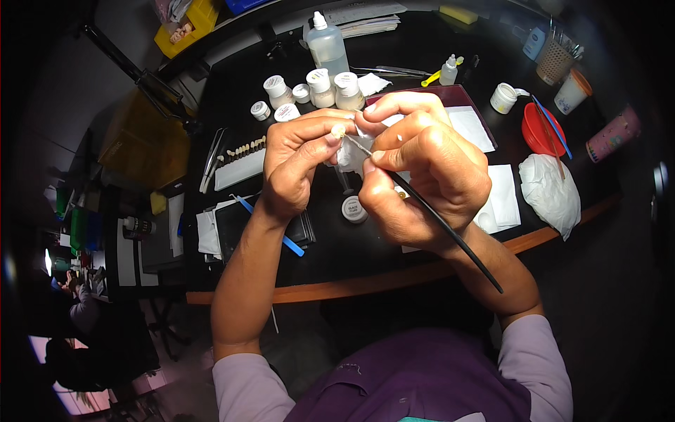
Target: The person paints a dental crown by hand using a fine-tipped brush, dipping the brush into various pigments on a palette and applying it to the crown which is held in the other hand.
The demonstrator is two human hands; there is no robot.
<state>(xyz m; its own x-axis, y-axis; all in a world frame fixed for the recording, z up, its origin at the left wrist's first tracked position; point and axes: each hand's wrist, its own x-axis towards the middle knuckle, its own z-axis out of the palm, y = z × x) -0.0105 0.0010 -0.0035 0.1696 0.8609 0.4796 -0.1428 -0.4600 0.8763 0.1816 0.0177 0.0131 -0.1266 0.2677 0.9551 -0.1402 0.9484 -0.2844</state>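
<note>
My left hand [295, 158] pinches a small cream-coloured tooth-shaped piece [338, 131] at its thumb and fingertips. My right hand [429, 169] is closed on a thin dark-handled brush [450, 232], whose tip reaches toward the piece. A crumpled white tissue [351, 158] shows between and behind my hands; whether either hand holds it I cannot tell. A small round lidded jar [354, 209] stands on the black desk [337, 253] below my hands.
Several white-lidded jars [320, 86] and a squeeze bottle [326, 46] stand behind. Left are a sample strip [239, 170] and blue-handled tool [288, 239]; right, a red bowl [540, 137] and crumpled white cloth [548, 193]. Another person's arm [83, 313] shows far left.
</note>
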